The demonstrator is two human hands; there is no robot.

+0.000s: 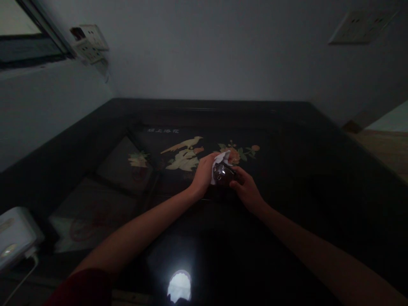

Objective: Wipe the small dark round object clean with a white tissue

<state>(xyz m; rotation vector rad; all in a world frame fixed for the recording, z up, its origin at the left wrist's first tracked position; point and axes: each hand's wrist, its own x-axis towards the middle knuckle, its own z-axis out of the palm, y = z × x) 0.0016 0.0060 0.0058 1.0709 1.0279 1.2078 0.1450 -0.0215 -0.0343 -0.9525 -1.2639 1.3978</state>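
Both my hands meet over the middle of a dark glossy table. My left hand is closed on a white tissue and presses it against a small dark shiny object. My right hand grips that object from the right side, fingers wrapped round it. The light is dim, so I cannot make out what the object is.
The tabletop carries an inlaid bird and flowers. A white device with a cable sits at the near left. Wall sockets hang at upper left and a further socket plate at upper right. A lamp reflection shines near the front edge.
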